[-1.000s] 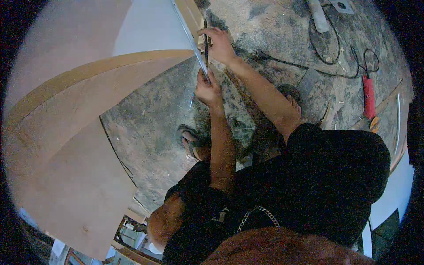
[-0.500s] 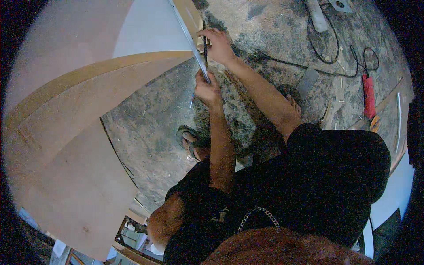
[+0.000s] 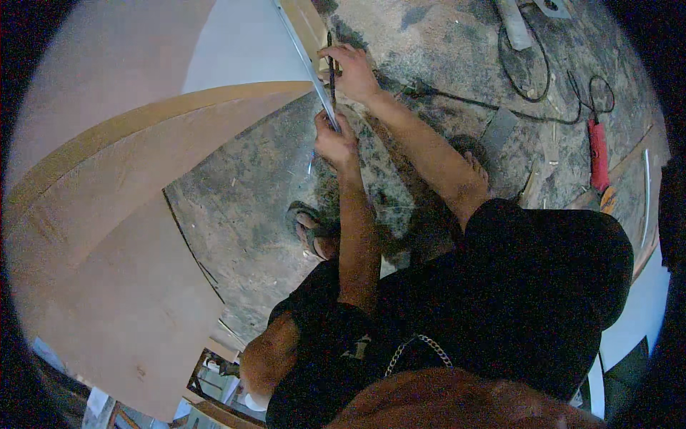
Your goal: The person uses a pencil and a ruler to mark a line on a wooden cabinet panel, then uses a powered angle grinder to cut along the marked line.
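A long, narrow silver metal strip point(image 3: 304, 61) slants along the edge of a light wooden panel point(image 3: 304, 20). My left hand point(image 3: 336, 140) is closed around its near end, the fingers wrapped on it. Just beyond, my right hand point(image 3: 354, 73) pinches a slim dark rod point(image 3: 331, 61) between thumb and fingers, close beside the strip. The rod stands nearly in line with the strip; its exact kind is not clear. Part of its lower end runs down toward my left hand.
A large curved wooden piece point(image 3: 153, 111) with a pale face fills the left side. On the stained floor point(image 3: 236, 196) to the right lie a red corded tool point(image 3: 599, 154), a black cable point(image 3: 468, 101), a grey flat plate point(image 3: 500, 127) and a white tube point(image 3: 513, 25). My sandalled feet stand below my arms.
Both hands keep their grips and hardly move. Only a very slight shift of the whole view shows.
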Available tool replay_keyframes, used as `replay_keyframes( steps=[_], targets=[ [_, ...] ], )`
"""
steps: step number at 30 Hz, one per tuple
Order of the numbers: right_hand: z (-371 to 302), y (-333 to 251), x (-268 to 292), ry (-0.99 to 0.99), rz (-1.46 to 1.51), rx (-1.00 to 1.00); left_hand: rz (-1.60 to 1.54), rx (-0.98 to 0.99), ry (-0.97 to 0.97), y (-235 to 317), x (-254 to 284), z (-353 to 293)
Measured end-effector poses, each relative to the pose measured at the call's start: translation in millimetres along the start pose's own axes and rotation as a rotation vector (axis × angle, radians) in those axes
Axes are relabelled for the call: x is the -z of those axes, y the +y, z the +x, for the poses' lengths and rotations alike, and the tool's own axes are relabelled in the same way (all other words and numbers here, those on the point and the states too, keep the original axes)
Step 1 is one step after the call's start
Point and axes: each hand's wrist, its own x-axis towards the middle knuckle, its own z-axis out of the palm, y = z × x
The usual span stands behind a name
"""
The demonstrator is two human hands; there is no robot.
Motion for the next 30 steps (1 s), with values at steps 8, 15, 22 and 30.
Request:
replay_keyframes(
  steps=[8,15,22,30],
  targets=[
    [-1,1,0,-0.044,-0.06,-0.014,-0.014,0.026,-0.047,5,4,-3],
    [-1,-8,5,-0.041,-0.054,-0.023,0.034,0.054,-0.081,-5,-2,-4],
    [1,-2,3,-0.009,-0.061,0.029,0.093,0.091,-0.141,-6,-10,-1],
    [0,-2,3,-0.026,0.03,0.028,0.153,0.123,-0.154,-2,-12,-2]
  ],
)
